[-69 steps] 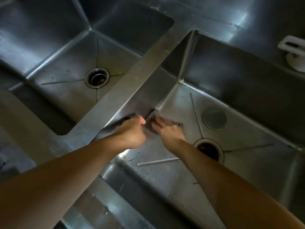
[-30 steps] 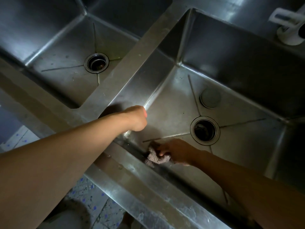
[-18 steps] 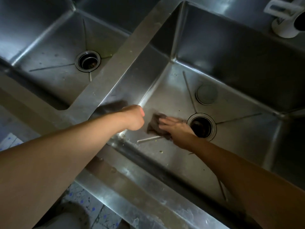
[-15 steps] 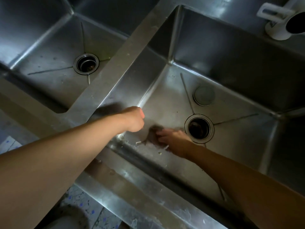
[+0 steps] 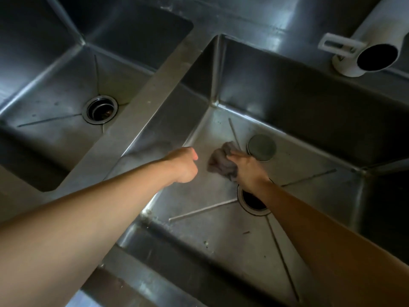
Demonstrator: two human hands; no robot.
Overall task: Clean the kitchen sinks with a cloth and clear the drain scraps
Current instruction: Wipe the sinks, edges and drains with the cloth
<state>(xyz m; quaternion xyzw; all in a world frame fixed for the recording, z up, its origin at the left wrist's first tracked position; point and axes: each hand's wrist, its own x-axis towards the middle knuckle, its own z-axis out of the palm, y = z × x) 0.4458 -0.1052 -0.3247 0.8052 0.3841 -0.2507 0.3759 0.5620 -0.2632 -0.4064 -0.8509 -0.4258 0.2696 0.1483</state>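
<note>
Wiping toward the far left corner of the right sink (image 5: 309, 103), the right hand (image 5: 247, 167) grips the bunched cloth (image 5: 221, 161), now past the drain (image 5: 252, 201), beside the round stopper (image 5: 261, 147); earlier it scrubbed the near edge. Left hand (image 5: 184, 166) stays fisted, empty. Specks remain near the front wall

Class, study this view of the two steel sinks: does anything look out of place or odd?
Yes. The round grey drain cover lies flat on the right sink's floor, beside its open drain rather than over it. Small scraps dot that floor. Otherwise, the right hand grips a crumpled grey cloth.
</note>
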